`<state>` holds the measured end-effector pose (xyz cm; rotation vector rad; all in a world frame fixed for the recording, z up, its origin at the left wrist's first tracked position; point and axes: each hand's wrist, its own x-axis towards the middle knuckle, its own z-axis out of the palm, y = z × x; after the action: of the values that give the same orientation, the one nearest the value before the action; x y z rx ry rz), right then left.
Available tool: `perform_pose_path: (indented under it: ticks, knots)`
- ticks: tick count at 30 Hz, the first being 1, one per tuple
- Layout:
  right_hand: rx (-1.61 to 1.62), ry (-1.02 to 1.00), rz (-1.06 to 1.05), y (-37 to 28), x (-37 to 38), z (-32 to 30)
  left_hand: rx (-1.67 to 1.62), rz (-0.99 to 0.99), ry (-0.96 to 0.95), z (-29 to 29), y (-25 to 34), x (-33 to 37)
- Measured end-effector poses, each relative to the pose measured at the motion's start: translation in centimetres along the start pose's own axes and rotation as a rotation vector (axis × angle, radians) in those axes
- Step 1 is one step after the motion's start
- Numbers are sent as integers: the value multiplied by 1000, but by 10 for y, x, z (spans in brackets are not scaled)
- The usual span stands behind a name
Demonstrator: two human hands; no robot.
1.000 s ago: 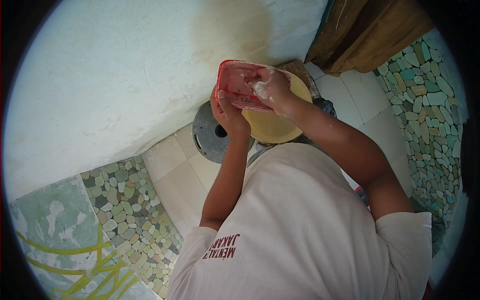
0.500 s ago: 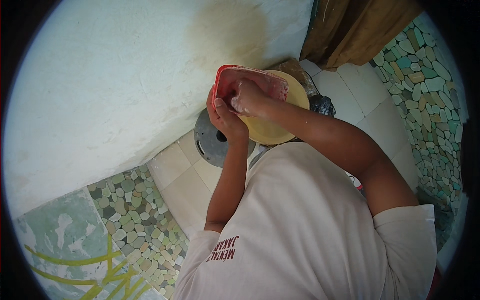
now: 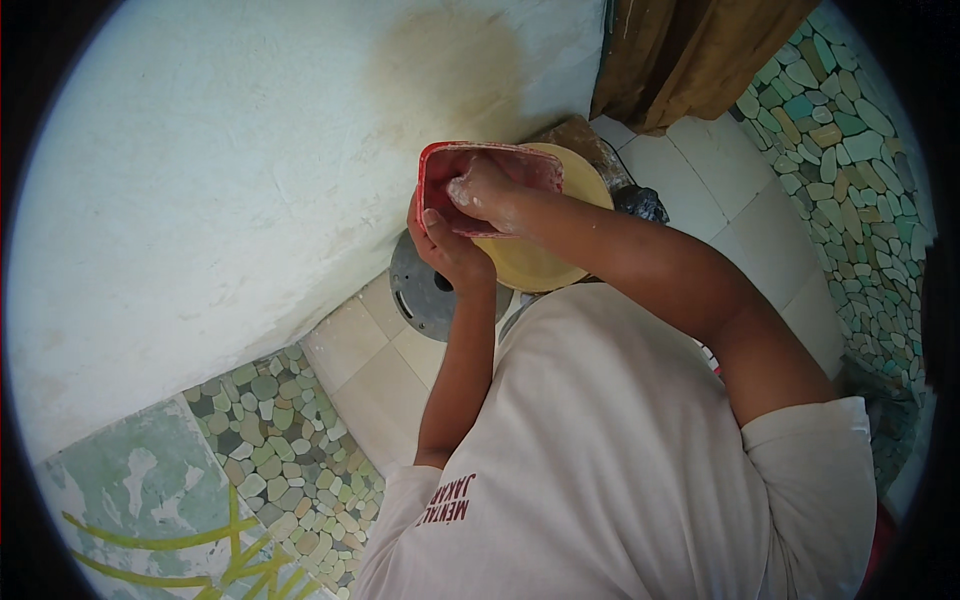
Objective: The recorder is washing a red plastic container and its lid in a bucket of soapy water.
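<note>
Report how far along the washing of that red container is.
Done: nothing shows as finished; no cleaned items are visible. In hand: the left hand grips the red square plastic container while the soapy right hand rubs inside it, above the round yellow plastic basin. Left: foam on the right hand suggests rinsing remains.

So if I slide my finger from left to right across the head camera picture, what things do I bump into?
White wall → grey round drain cover → red tub held by the left hand → right hand inside the tub → yellow bowl → brown curtain → pebble floor.
</note>
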<state>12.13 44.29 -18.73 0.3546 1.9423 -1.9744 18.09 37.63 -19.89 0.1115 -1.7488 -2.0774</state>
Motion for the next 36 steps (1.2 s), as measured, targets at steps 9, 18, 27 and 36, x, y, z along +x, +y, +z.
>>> perform_pose_path:
  ticks: [9,18,27,36]
  knots:
    - [35,-117,-207,-2,-21,-21,-39,63,91,-6,12,12]
    - [310,34,141,-6,-9,-15,-38,142,79,-3,17,5]
    - [393,3,42,-11,-8,6,-20,163,67,-7,12,5]
    - [235,79,93,-24,-19,-5,-63,122,101,-6,15,8]
